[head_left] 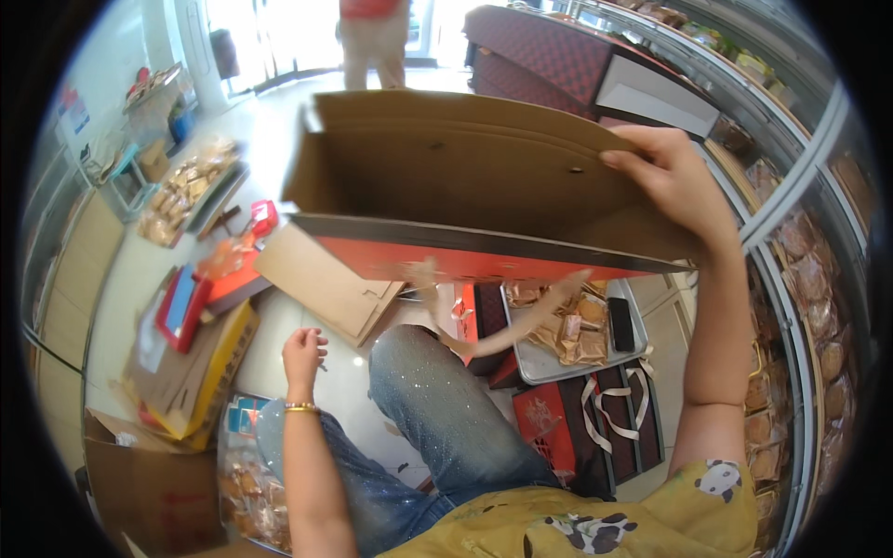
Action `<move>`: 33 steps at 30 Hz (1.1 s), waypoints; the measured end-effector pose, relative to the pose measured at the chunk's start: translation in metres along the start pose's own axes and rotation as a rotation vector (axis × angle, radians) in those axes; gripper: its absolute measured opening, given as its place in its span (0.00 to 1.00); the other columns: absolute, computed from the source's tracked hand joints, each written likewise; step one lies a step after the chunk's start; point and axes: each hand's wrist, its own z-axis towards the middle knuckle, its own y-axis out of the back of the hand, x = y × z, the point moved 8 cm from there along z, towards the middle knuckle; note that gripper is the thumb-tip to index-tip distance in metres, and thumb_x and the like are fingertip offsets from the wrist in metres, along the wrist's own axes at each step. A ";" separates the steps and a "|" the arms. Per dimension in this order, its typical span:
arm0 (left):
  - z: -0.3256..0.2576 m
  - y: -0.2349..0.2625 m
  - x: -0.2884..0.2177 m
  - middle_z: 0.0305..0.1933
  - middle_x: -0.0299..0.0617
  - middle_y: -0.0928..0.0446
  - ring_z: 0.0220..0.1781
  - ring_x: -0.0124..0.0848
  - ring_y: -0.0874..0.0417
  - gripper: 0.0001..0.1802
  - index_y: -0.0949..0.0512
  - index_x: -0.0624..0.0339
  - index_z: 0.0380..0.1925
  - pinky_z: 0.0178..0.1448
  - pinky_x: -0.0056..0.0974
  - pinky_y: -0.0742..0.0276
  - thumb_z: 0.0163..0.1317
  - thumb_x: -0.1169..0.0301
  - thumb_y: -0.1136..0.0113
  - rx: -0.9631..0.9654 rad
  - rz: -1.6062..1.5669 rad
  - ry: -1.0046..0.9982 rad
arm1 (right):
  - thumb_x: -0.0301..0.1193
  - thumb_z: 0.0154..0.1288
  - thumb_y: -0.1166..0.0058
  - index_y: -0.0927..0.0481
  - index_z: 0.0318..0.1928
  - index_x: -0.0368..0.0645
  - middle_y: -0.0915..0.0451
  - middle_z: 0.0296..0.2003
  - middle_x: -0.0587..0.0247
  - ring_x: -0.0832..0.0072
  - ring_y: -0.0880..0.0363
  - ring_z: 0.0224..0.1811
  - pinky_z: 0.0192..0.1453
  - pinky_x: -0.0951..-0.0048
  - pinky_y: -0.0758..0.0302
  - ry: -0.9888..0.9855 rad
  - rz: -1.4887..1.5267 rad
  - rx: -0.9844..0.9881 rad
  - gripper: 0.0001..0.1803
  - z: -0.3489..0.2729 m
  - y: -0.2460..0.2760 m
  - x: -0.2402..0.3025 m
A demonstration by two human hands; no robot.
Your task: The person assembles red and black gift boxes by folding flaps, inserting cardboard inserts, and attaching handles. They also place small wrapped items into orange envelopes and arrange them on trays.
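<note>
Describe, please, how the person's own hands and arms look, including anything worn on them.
Both the left hand and the right hand are without gloves. A gold-coloured bracelet circles the left wrist; none shows on the right. The right arm has a short yellow sleeve with a panda print.

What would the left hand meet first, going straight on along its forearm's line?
Most likely the tan cardboard piece, just ahead of the left hand in the picture. Depth is unclear, though: the cardboard seems lower down, so the hand might pass above it.
</note>
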 end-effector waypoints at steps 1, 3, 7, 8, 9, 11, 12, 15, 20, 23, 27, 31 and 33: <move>-0.005 0.000 -0.004 0.36 0.43 0.12 0.29 0.27 0.14 0.14 0.16 0.63 0.46 0.32 0.32 0.20 0.74 0.66 0.45 0.004 0.086 -0.029 | 0.26 0.73 0.41 0.16 0.49 0.32 0.13 0.35 0.59 0.82 0.22 0.40 0.50 0.73 0.22 -0.091 0.075 0.008 0.11 -0.014 0.013 -0.007; -0.012 -0.005 -0.006 0.35 0.45 0.12 0.29 0.28 0.14 0.14 0.15 0.65 0.45 0.32 0.32 0.19 0.73 0.67 0.45 0.019 0.255 -0.081 | 0.26 0.72 0.40 0.15 0.49 0.32 0.13 0.35 0.58 0.81 0.21 0.39 0.49 0.73 0.22 -0.140 -0.081 0.014 0.10 -0.037 0.041 -0.028; -0.025 -0.025 -0.012 0.32 0.45 0.12 0.26 0.29 0.13 0.13 0.14 0.66 0.43 0.32 0.34 0.18 0.71 0.69 0.43 0.088 0.371 -0.184 | 0.25 0.71 0.40 0.15 0.49 0.32 0.13 0.34 0.54 0.76 0.19 0.38 0.49 0.71 0.22 -0.159 -0.251 0.054 0.10 -0.074 0.080 -0.095; -0.027 -0.021 -0.013 0.31 0.44 0.12 0.26 0.30 0.13 0.13 0.14 0.65 0.42 0.32 0.34 0.18 0.71 0.68 0.43 0.092 0.404 -0.189 | 0.25 0.71 0.41 0.15 0.48 0.33 0.13 0.35 0.52 0.74 0.17 0.38 0.49 0.69 0.22 -0.187 -0.282 0.071 0.10 -0.077 0.086 -0.111; -0.031 -0.017 -0.016 0.31 0.44 0.12 0.26 0.29 0.13 0.13 0.14 0.65 0.42 0.32 0.34 0.18 0.71 0.68 0.42 0.087 0.409 -0.181 | 0.25 0.71 0.41 0.15 0.48 0.33 0.12 0.35 0.50 0.72 0.15 0.39 0.49 0.68 0.21 -0.223 -0.328 0.083 0.10 -0.080 0.097 -0.124; -0.039 -0.024 -0.025 0.32 0.43 0.12 0.26 0.29 0.13 0.13 0.14 0.65 0.42 0.31 0.34 0.19 0.71 0.68 0.42 0.108 0.417 -0.178 | 0.26 0.71 0.41 0.14 0.47 0.34 0.12 0.38 0.48 0.64 0.13 0.42 0.51 0.65 0.21 -0.310 -0.503 -0.018 0.10 -0.088 0.127 -0.165; -0.033 -0.015 -0.016 0.32 0.44 0.12 0.26 0.28 0.13 0.12 0.14 0.65 0.41 0.30 0.34 0.19 0.71 0.68 0.42 0.087 0.436 -0.224 | 0.26 0.71 0.41 0.14 0.47 0.35 0.12 0.39 0.46 0.60 0.11 0.44 0.51 0.64 0.20 -0.354 -0.594 -0.072 0.10 -0.088 0.140 -0.177; -0.030 -0.005 -0.016 0.32 0.44 0.12 0.27 0.27 0.13 0.12 0.14 0.66 0.41 0.30 0.33 0.20 0.71 0.69 0.42 0.062 0.419 -0.234 | 0.30 0.70 0.40 0.13 0.47 0.37 0.12 0.42 0.46 0.51 0.13 0.48 0.53 0.59 0.20 -0.196 -0.789 -0.337 0.11 -0.087 0.165 -0.176; -0.062 -0.002 -0.059 0.34 0.44 0.11 0.30 0.27 0.12 0.12 0.14 0.65 0.43 0.33 0.31 0.18 0.72 0.67 0.41 0.052 0.396 -0.185 | 0.38 0.71 0.39 0.12 0.47 0.41 0.11 0.44 0.52 0.53 0.15 0.51 0.55 0.58 0.21 -0.077 -0.568 -0.557 0.14 -0.115 0.106 -0.107; -0.077 -0.029 -0.080 0.35 0.44 0.11 0.31 0.27 0.12 0.13 0.14 0.65 0.42 0.33 0.32 0.18 0.72 0.67 0.41 0.108 0.320 -0.152 | 0.40 0.71 0.37 0.14 0.51 0.43 0.13 0.53 0.54 0.54 0.20 0.61 0.64 0.55 0.27 -0.022 -0.650 -0.607 0.17 -0.140 0.075 -0.117; -0.075 -0.039 -0.070 0.33 0.43 0.11 0.30 0.27 0.12 0.12 0.13 0.65 0.41 0.34 0.32 0.17 0.73 0.68 0.40 0.142 0.315 -0.235 | 0.40 0.71 0.37 0.22 0.65 0.42 0.23 0.67 0.50 0.49 0.32 0.73 0.76 0.49 0.39 -0.007 -0.718 -0.721 0.26 -0.153 0.047 -0.129; -0.079 -0.040 -0.072 0.32 0.46 0.11 0.31 0.35 0.09 0.11 0.12 0.64 0.40 0.38 0.39 0.15 0.71 0.68 0.37 0.068 0.250 -0.268 | 0.33 0.71 0.38 0.34 0.75 0.42 0.37 0.77 0.48 0.50 0.43 0.81 0.81 0.50 0.46 0.004 -0.725 -0.853 0.35 -0.151 0.022 -0.092; -0.084 -0.039 -0.079 0.34 0.49 0.11 0.36 0.44 0.09 0.11 0.12 0.59 0.41 0.42 0.45 0.14 0.70 0.64 0.37 -0.049 0.446 -0.421 | 0.29 0.70 0.40 0.28 0.70 0.42 0.32 0.73 0.49 0.51 0.36 0.75 0.80 0.50 0.46 0.047 -0.553 -0.855 0.29 -0.147 -0.005 -0.057</move>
